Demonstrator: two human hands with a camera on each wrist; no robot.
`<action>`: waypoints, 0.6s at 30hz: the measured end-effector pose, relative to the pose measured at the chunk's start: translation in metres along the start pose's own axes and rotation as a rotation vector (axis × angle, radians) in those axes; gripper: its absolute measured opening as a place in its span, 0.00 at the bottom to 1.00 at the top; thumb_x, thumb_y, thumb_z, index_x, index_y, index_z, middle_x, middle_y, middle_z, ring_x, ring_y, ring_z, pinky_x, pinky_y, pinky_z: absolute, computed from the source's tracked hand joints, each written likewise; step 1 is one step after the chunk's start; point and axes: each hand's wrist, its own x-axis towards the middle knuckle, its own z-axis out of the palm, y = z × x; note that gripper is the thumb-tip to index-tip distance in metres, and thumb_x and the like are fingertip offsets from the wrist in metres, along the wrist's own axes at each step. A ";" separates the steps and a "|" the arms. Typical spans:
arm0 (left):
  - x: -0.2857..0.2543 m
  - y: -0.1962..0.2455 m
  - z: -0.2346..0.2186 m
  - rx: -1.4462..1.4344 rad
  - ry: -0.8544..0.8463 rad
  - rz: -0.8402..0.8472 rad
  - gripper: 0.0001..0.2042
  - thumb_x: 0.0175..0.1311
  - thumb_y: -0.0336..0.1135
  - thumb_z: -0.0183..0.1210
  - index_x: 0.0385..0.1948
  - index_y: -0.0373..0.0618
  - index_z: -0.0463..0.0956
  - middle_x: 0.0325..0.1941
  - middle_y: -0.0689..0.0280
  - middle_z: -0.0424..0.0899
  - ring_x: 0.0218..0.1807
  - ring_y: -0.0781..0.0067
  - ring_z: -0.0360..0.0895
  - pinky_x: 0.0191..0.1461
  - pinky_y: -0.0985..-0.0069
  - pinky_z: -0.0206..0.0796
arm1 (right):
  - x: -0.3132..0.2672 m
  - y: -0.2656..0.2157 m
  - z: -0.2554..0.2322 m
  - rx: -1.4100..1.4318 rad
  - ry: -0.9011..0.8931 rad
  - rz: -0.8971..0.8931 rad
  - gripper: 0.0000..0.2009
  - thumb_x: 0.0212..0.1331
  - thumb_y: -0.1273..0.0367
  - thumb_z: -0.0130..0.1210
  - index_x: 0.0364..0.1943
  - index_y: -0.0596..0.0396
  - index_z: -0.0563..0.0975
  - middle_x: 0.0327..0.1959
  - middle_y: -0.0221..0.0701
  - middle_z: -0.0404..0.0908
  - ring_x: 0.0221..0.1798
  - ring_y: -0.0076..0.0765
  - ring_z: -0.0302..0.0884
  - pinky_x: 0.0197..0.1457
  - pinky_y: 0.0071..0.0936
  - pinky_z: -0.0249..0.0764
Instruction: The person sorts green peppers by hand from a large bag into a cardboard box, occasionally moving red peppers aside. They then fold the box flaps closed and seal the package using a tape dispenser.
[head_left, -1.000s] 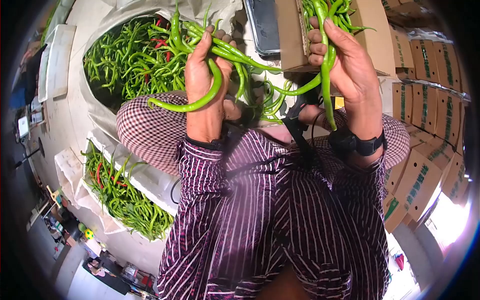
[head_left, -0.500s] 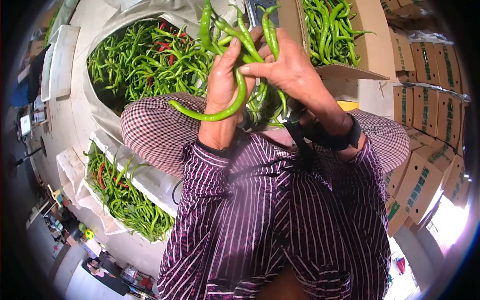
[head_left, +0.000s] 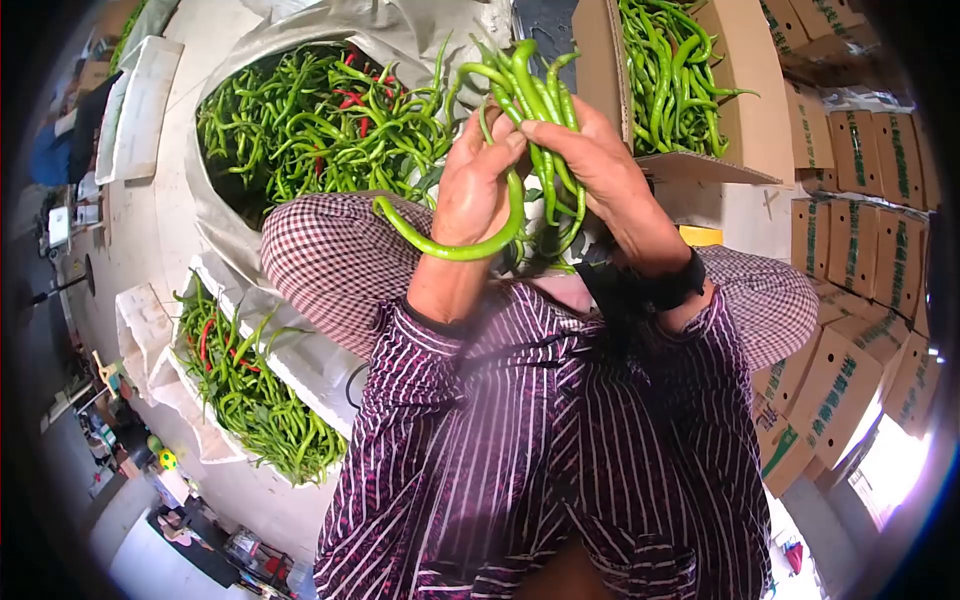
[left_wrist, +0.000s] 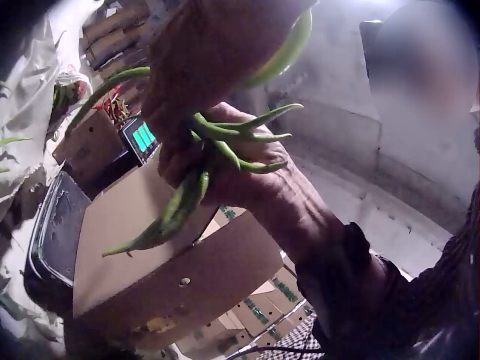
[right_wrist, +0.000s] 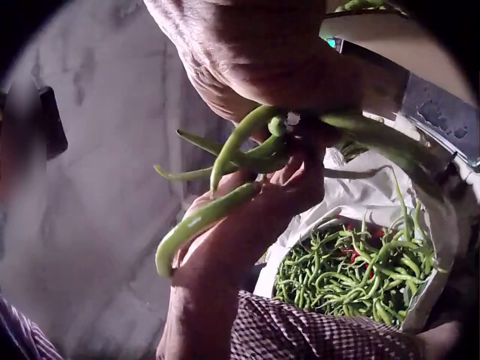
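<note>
Both hands meet around a bunch of long green chili peppers (head_left: 540,95) in front of the lap. My right hand (head_left: 605,170) grips the bunch from the right, its thumb lying across the peppers. From the other side my left hand (head_left: 474,195) holds the bunch, and a long curved chili pepper (head_left: 445,250) hooks out under its thumb across the wrist. Pepper ends (left_wrist: 247,131) poke out beside the right hand (left_wrist: 255,176) in the left wrist view. The right wrist view has the curved pepper (right_wrist: 199,221) along the left hand (right_wrist: 240,232); fingers hide the bunch's middle.
A wide sack (head_left: 215,190) of green and some red peppers lies at left. Below it stands a white foam box (head_left: 300,365) of peppers. At upper right is an open carton (head_left: 755,110) holding green peppers; stacked cartons (head_left: 850,240) line the far right.
The right hand has come left from beside the carton to the left hand. Peppers held separately now form one bunch between both hands. The head view has shifted slightly.
</note>
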 end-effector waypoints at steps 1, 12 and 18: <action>-0.001 0.001 0.001 0.007 -0.001 0.004 0.25 0.62 0.23 0.52 0.63 0.35 0.59 0.52 0.62 0.73 0.46 0.76 0.71 0.54 0.80 0.64 | 0.000 -0.003 -0.001 0.004 -0.005 -0.005 0.16 0.61 0.73 0.54 0.52 0.63 0.72 0.47 0.32 0.79 0.49 0.25 0.76 0.53 0.22 0.72; -0.025 0.035 0.004 0.005 0.265 0.029 0.18 0.66 0.29 0.54 0.56 0.35 0.65 0.40 0.65 0.73 0.30 0.82 0.64 0.24 0.89 0.55 | -0.019 -0.006 -0.021 0.587 -0.182 0.169 0.16 0.64 0.71 0.51 0.54 0.65 0.69 0.39 0.36 0.78 0.37 0.29 0.79 0.39 0.25 0.78; -0.010 0.049 0.018 0.310 0.270 0.090 0.15 0.67 0.35 0.55 0.52 0.38 0.69 0.32 0.69 0.73 0.26 0.84 0.64 0.23 0.89 0.53 | -0.033 -0.006 -0.012 0.566 -0.281 0.184 0.20 0.62 0.73 0.52 0.57 0.65 0.67 0.42 0.37 0.76 0.35 0.29 0.78 0.38 0.23 0.75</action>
